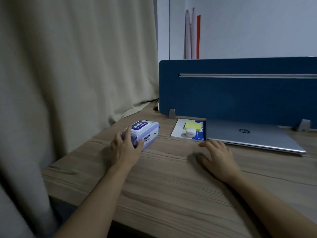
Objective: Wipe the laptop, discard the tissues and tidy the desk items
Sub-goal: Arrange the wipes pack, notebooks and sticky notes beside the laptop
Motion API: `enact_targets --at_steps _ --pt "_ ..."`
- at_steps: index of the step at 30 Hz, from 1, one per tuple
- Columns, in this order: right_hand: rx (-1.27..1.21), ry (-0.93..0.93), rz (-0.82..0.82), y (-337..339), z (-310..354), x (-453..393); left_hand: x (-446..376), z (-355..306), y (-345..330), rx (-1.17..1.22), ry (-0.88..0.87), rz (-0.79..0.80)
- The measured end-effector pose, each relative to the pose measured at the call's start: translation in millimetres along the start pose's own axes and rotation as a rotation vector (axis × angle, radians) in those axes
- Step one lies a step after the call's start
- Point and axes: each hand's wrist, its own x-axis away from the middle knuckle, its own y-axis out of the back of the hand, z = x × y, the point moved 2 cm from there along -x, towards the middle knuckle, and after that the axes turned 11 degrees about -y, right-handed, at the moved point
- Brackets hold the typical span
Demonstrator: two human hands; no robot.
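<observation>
A: Biggest first. Curtain fills the left, hanging past the tabletop edge. Blue divider stands along the back.

B: Laptop?

A: Laptop closed, silver, flat on the tabletop just in front of the divider, right of centre. Its left edge overlaps a notebook.

B: On the notebook?

A: Yellow sticky pad, small white round case touching its near edge.

B: Wipes?

A: Wipes pack on the left, tilted, near end raised, apart from the notebook. Left hand grips that near end, fingers on top, thumb curled round the side.

B: Right hand?

A: Right hand palm down on the tabletop, fingers spread and relaxed, holding nothing, fingertips just short of the laptop's front left corner.

B: Anything else?

A: Pale poles and a red strip lean on the wall behind the divider.
</observation>
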Motion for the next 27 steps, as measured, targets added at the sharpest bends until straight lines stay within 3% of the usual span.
enact_targets --at_steps 13,27 --pt "0.057 0.006 -0.101 -21 -10 -71 -51 -34 -69 -0.244 -0.17 0.074" --pt "0.112 0.037 -0.131 -37 -21 -121 -120 -60 -158 -0.105 -0.144 0.095"
